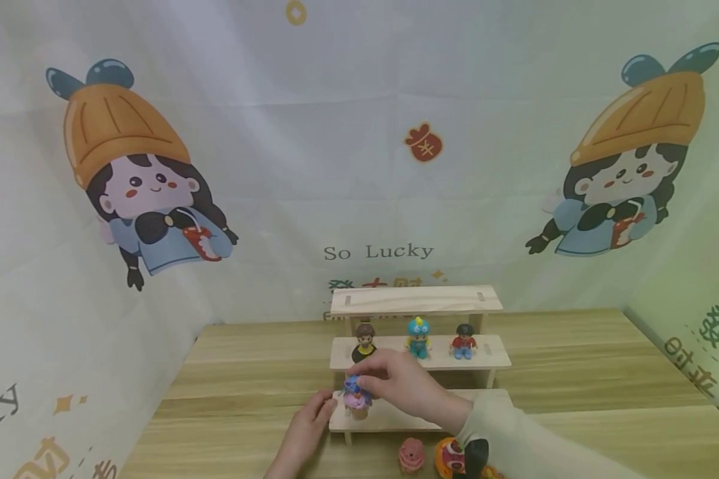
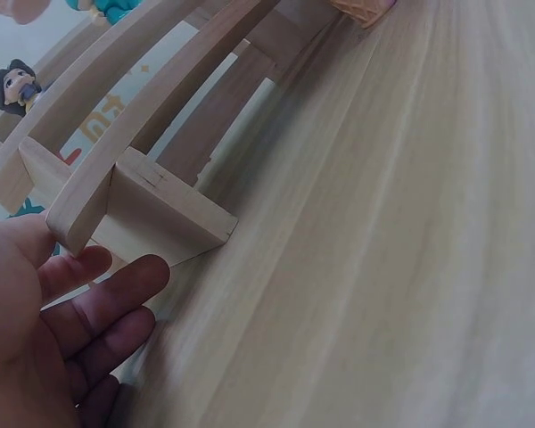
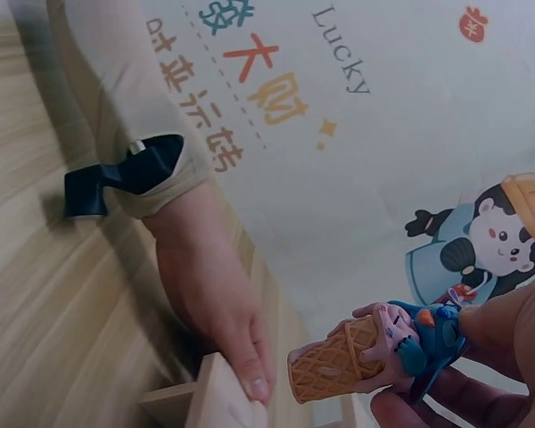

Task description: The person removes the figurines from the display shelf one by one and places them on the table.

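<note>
My right hand [image 1: 404, 386] pinches an ice-cream-cone figurine by its blue character top. The figurine [image 3: 366, 357] has pink icing and a brown waffle cone, which overlaps the left end of the lowest tier in the head view. At that same end, my left hand [image 1: 308, 422] grips the board's corner between thumb and fingers. The wooden three-tier display shelf [image 2: 152, 116] stands on the table. On its middle tier sit a dark-haired doll in black and yellow [image 1: 365, 339], a teal-suited doll [image 1: 419, 340] and a red-jacketed doll with a black hat [image 1: 464, 342].
In front of the shelf, a pink swirl-topped toy [image 1: 411, 455] and an orange toy [image 1: 449, 458] stand on the wood-grain table [image 1: 239, 379], the latter partly behind the right sleeve. A printed cloth backdrop [image 1: 287, 166] hangs behind and at both sides.
</note>
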Available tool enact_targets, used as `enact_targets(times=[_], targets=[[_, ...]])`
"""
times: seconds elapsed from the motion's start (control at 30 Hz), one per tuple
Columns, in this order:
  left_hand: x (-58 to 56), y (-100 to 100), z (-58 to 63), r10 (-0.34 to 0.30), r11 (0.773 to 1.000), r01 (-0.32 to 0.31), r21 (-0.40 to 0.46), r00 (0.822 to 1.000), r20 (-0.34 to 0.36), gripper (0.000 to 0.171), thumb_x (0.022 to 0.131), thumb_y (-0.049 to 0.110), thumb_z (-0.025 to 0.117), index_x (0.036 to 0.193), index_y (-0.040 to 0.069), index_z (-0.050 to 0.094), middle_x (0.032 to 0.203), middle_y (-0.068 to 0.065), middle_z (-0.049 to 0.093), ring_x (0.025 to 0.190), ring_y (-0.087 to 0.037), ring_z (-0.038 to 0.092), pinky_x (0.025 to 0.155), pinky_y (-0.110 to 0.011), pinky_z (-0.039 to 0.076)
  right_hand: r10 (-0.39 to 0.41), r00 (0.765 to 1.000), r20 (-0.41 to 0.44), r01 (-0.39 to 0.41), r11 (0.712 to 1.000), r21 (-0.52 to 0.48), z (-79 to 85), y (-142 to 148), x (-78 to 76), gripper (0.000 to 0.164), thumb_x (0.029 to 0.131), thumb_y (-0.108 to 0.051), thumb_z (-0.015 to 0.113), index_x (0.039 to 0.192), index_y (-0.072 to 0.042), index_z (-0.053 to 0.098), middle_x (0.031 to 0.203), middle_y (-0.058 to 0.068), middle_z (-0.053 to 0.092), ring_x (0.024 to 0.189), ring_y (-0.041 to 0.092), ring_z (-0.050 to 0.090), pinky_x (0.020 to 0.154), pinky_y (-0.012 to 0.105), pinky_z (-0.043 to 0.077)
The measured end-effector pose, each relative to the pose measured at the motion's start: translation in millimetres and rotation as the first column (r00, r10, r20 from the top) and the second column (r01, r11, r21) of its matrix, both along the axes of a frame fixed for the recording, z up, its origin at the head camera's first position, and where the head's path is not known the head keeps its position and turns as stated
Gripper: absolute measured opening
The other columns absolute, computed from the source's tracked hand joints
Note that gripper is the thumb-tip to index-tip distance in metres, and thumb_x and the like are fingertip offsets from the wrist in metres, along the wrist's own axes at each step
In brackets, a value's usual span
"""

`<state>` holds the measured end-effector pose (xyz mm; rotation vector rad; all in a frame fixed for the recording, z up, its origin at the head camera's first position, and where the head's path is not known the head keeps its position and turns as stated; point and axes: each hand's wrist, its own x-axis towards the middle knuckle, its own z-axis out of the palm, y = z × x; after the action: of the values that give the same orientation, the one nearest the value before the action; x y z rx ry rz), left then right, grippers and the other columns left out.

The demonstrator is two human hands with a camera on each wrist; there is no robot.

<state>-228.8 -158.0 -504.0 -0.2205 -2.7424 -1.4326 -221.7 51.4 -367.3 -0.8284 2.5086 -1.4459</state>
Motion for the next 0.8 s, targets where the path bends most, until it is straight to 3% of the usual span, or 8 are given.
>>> enact_targets(times=[0.2, 0.33, 0.8], targets=[[-0.9, 1, -0.1, 0.007, 1.0, -0.007, -0.002, 1.0, -0.015, 0.04, 0.1, 0.032, 0.049, 0.124, 0.001, 0.058, 0.123, -0.025, 0.061, 0.116, -0.047, 0.055, 0.096, -0.062, 0.043, 0.016, 0.999, -0.03, -0.015, 1.0, 0.026, -14.1, 1, 2.9, 0.018, 0.092, -0.014, 0.064, 0.106, -0.006, 0.071, 0.105, 0.007, 0.069, 0.089, 0.017, 0.065, 0.07, 0.02, 0.053], [-0.8, 1, 0.6, 0.011, 1.0, -0.011, -0.013, 0.999, -0.038, 0.039, 0.099, 0.031, 0.05, 0.123, 0.0, 0.058, 0.122, -0.024, 0.062, 0.114, -0.046, 0.056, 0.095, -0.061, 0.044, 0.025, 0.998, -0.064, -0.021, 0.997, 0.068, -25.6, 2, 5.5, 0.016, 0.091, -0.017, 0.065, 0.104, -0.011, 0.072, 0.1, 0.001, 0.071, 0.088, 0.01, 0.062, 0.074, 0.02, 0.05], [-1.3, 0, -3.0, 0.016, 1.0, -0.016, -0.002, 1.0, -0.016, 0.042, 0.1, 0.033, 0.049, 0.124, 0.0, 0.058, 0.123, -0.024, 0.062, 0.116, -0.045, 0.055, 0.096, -0.061, 0.043, 0.095, 0.994, -0.044, -0.092, 0.992, 0.082, -52.7, -1, 12.1, 0.014, 0.088, -0.015, 0.068, 0.099, -0.008, 0.073, 0.095, 0.002, 0.071, 0.075, -0.007, 0.051, 0.066, 0.014, 0.046]])
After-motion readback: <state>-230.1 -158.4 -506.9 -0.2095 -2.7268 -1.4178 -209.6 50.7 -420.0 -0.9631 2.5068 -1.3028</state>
